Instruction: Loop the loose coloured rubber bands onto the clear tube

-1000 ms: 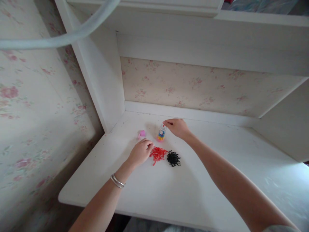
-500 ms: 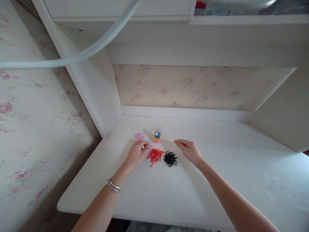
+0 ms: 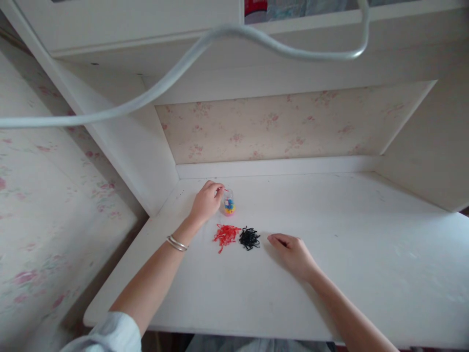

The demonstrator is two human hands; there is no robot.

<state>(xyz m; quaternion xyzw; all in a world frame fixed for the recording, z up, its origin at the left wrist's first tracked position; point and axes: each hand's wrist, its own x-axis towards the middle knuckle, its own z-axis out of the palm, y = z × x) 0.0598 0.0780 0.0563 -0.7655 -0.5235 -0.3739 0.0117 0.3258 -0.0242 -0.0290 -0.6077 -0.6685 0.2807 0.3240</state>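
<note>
A small clear jar [image 3: 229, 203] with coloured bits inside stands near the back of the white desk [image 3: 330, 274]. My left hand [image 3: 206, 202], with a bangle at the wrist, is pinched over the jar's mouth and holds a tiny red band. In front of the jar lie a pile of red bands [image 3: 225, 235] and a pile of black bands [image 3: 249, 238], side by side. My right hand [image 3: 293, 253] rests on the desk just right of the black pile, fingers loosely curled, and whether it holds anything does not show.
The desk sits in a white alcove with floral wallpaper behind and a white side panel [image 3: 139, 146] at the left. A pale cable [image 3: 190, 51] hangs across the top of the view. A shelf above holds a red item [image 3: 255, 7].
My left hand has lifted from the red pile up to the jar with a red band. My right hand drew back from the jar and settled beside the black pile. The pink cap is hidden now.
</note>
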